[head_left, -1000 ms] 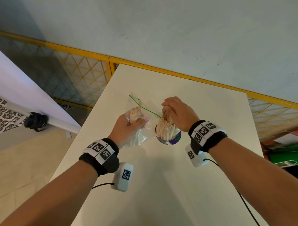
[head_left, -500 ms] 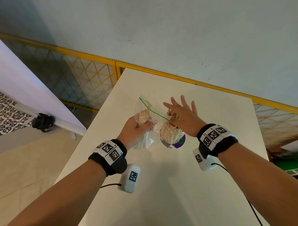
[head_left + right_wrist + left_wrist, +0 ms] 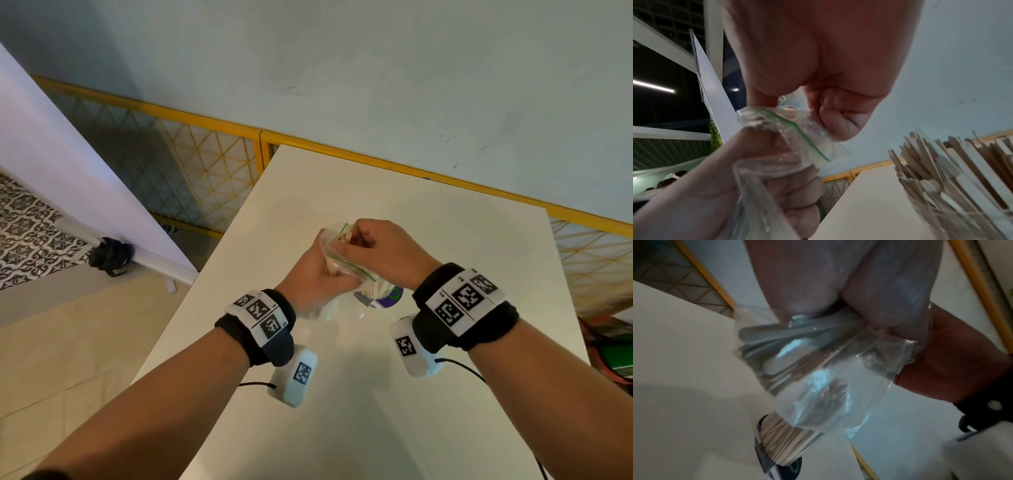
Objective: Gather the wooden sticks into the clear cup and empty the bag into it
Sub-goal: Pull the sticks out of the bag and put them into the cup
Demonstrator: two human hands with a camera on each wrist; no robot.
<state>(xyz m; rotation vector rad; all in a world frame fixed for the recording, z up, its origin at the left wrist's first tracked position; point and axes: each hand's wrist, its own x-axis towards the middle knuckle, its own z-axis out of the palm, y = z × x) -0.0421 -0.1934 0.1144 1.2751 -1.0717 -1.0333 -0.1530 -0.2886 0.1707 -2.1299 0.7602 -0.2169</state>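
Clear plastic bag [image 3: 337,255] is gripped by the left hand [image 3: 313,277], while the right hand [image 3: 380,253] pinches its top. Wooden sticks [image 3: 953,175] fill the cup [image 3: 383,298] below.

left hand [image 3: 313,274]: fingers curled, gripping | right hand [image 3: 380,253]: fingers pinched | forearms extended, hands touching

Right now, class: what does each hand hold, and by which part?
Left hand grips the bag round its middle; right hand pinches the bag's green-striped mouth.
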